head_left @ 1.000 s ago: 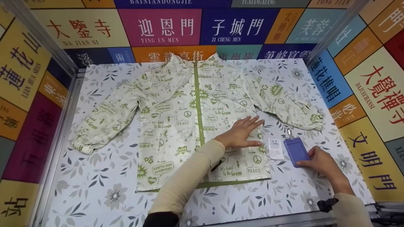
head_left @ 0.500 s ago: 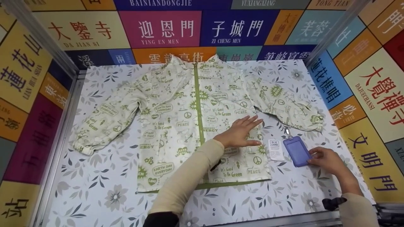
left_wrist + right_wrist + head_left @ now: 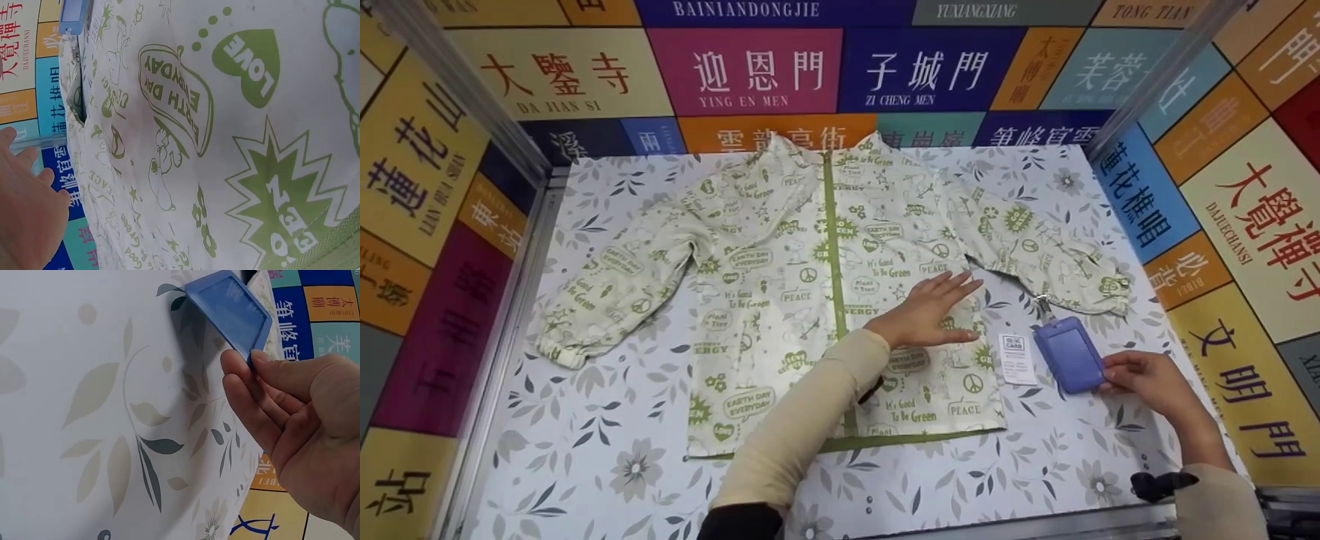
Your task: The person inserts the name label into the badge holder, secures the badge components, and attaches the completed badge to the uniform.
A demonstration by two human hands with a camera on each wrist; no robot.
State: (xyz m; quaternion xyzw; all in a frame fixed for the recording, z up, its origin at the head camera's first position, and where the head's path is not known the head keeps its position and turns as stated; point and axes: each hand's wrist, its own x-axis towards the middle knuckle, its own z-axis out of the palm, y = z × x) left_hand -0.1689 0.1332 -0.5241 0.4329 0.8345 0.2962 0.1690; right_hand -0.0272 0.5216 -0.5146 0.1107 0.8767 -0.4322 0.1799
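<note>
A pale jacket with green print and a green zip (image 3: 765,300) lies spread flat, sleeves out. My left hand (image 3: 926,311) has its fingers spread over the jacket's right front panel and grips nothing. Between thumb and fingers, my right hand (image 3: 1144,379) pinches the lower right edge of a blue-purple card holder (image 3: 1069,352). In the right wrist view the card holder (image 3: 239,312) stands tilted, its edge raised over the tabletop, with a shadow below. Its metal clip (image 3: 1041,306) points up toward the sleeve cuff. A white printed card (image 3: 1017,360) lies between jacket and holder.
The tabletop (image 3: 585,465) has a grey floral pattern and a metal rail along its front edge. Walls of coloured sign panels (image 3: 930,71) stand close behind and at both sides. The right jacket sleeve (image 3: 1042,247) reaches out just above the card holder.
My right hand has slid slightly right, from over the holder's lower corner to its edge. The holder has turned and tilted a little, its clip shifting up-left. My left hand stays almost still.
</note>
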